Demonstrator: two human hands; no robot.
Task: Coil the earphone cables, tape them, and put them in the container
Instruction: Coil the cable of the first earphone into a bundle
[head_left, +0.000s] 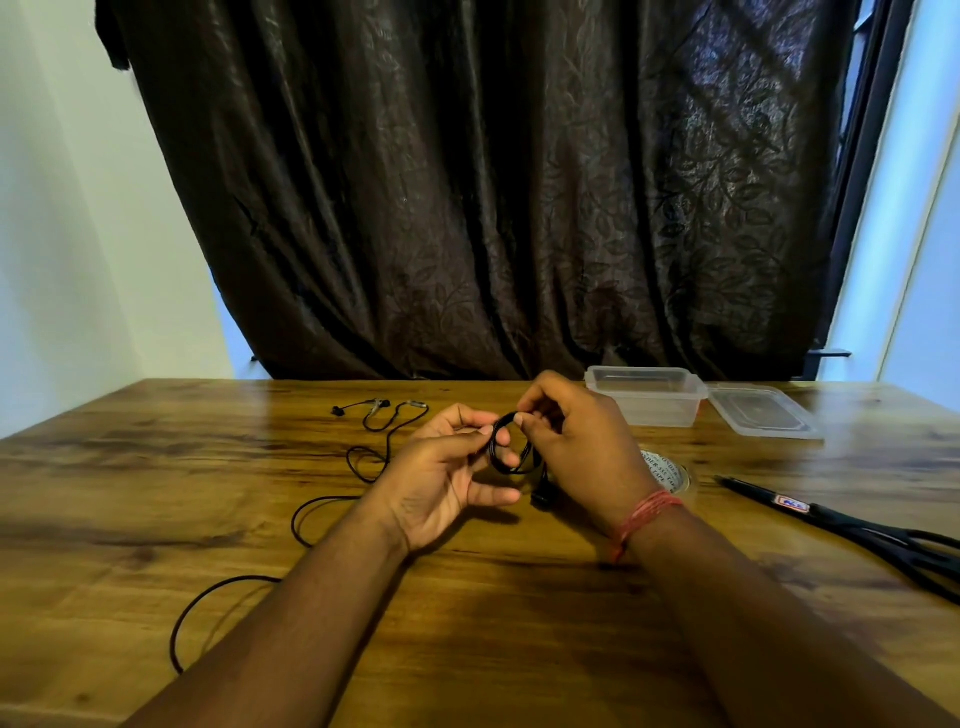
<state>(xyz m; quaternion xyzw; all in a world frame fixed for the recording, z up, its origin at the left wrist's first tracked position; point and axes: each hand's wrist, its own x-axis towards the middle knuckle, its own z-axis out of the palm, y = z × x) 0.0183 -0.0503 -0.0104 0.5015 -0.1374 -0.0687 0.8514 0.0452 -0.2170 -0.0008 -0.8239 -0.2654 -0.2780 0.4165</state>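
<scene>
Both hands up over the brown wood-grain worktop (156, 467), working one small black coiled loop of earphone cable (511, 447). Left hand (447, 478) grip: palm up, thumb and fingertips pinching the loop's left side. Right hand (576, 441) grip: thumb and forefinger closed on the top of the loop, other fingers curled behind it. A red thread band (641, 514) sits on the right wrist. A short black end with a dark plug-like piece (541, 496) hangs below the coil, just above the worktop; can't tell if it touches. The rest of the thin black cable (322, 509) trails loose across the worktop to the left, from a big arc near the left forearm back to the earbuds with clear tips (384, 404) lying at the far side. Clear rectangular plastic container (647, 395) stands open at the far right edge of the worktop, its clear flat lid (761, 415) lying just beside it on the right. Roll of clear tape with a printed core (670, 473) lies flat behind the right wrist, partly hidden. Black-handled scissors with a red-and-white label (841, 519) lie diagonal on the right, near the tape. Dark brown leaf-pattern curtain (493, 182) hangs behind the worktop.
</scene>
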